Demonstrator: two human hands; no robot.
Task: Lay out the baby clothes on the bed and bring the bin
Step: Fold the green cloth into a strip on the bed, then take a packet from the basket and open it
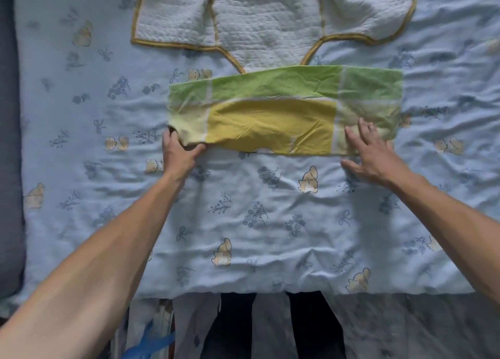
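Note:
A green and yellow patchwork cloth [273,115] lies folded in a wide strip across the middle of the bed [243,210]. My left hand [178,153] pinches its near left corner between thumb and fingers. Fingers spread and straight, my right hand [370,153] rests flat on the cloth's near right end. Beyond the cloth a white quilted baby garment [257,20] with mustard-yellow trim lies spread flat, its lower tip tucked under the cloth's far edge. No bin is in view.
The bed carries a pale blue sheet printed with bears and flowers, wrinkled all over. Its near edge runs along the bottom, with my legs [270,326] and a blue strap [151,342] below it. A dark grey edge [8,169] borders the left side.

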